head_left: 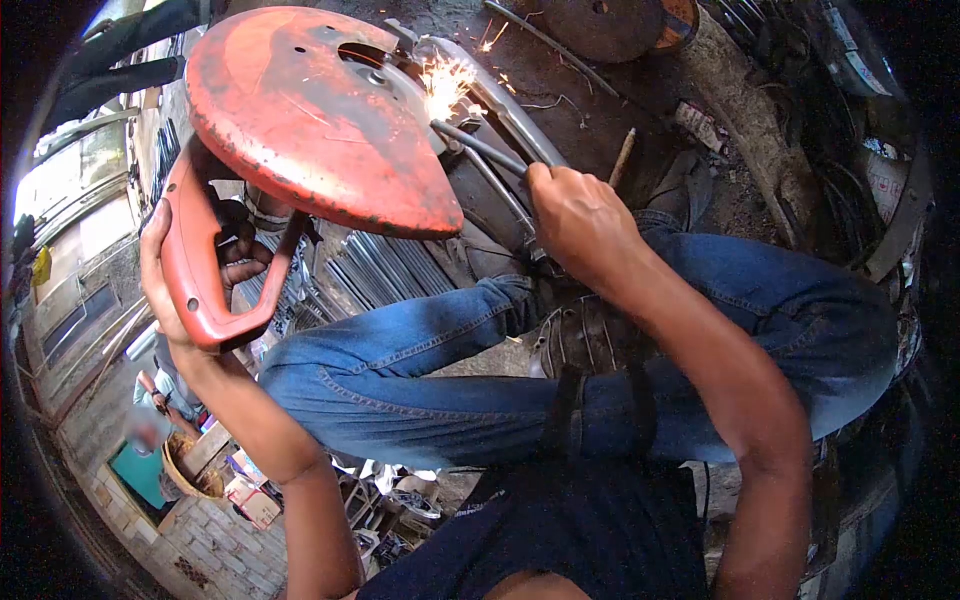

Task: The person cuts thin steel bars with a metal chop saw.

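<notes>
My left hand [157, 262] is wrapped around the red loop handle of a chop saw, its fingers showing through the opening. The saw's large red blade guard [320, 130], scuffed and darkened, fills the upper left. In my right hand [588, 212] is a thin metal rod [482, 148], gripped near its lower end. The rod's far tip reaches the bright sparks [448, 88] beside the guard. Grey metal bars of the saw's base [525, 128] lie just beyond the rod. The cutting edge itself is hidden by the guard and the glare.
My legs in blue jeans [420, 335] are bent close below the saw. A bundle of metal bars [385, 268] lies on the ground behind the handle. A round metal disc [600, 30] stands at the top. Another person [165, 395] is in the left background, near a basket [190, 468].
</notes>
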`<state>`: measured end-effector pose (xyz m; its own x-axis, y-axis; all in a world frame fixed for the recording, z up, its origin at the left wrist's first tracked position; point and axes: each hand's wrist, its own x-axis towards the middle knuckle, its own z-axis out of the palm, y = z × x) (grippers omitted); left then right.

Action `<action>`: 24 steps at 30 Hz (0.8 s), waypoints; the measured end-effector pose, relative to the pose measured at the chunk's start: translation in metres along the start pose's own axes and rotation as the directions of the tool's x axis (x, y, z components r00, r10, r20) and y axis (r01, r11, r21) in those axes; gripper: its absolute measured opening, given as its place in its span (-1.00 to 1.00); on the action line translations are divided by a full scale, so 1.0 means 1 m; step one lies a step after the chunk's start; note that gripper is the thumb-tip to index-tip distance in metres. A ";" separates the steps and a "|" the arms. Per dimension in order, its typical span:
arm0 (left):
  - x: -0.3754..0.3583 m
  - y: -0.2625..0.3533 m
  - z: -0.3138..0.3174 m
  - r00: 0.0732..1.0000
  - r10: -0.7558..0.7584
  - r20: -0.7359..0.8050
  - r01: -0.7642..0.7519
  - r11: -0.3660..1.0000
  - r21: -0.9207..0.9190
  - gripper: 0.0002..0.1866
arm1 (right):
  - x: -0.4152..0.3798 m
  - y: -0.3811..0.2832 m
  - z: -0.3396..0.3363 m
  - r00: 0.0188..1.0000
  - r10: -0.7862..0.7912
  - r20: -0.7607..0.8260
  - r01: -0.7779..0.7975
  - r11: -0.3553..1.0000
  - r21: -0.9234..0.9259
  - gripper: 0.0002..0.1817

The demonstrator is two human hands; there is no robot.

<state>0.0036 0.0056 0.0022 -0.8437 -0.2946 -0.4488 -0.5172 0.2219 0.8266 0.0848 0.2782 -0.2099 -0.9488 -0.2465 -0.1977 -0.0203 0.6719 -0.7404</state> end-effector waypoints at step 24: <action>0.002 0.001 -0.003 0.999 0.039 0.018 -0.040 0.999 0.031 -0.38 | -0.004 -0.005 -0.007 0.998 -0.047 0.031 0.048 0.998 -0.036 -0.89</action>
<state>0.0023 0.0026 0.0029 -0.8657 -0.2692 -0.4221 -0.4876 0.2621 0.8328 0.0863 0.2805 -0.2013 -0.9364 -0.2994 -0.1830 -0.0771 0.6843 -0.7252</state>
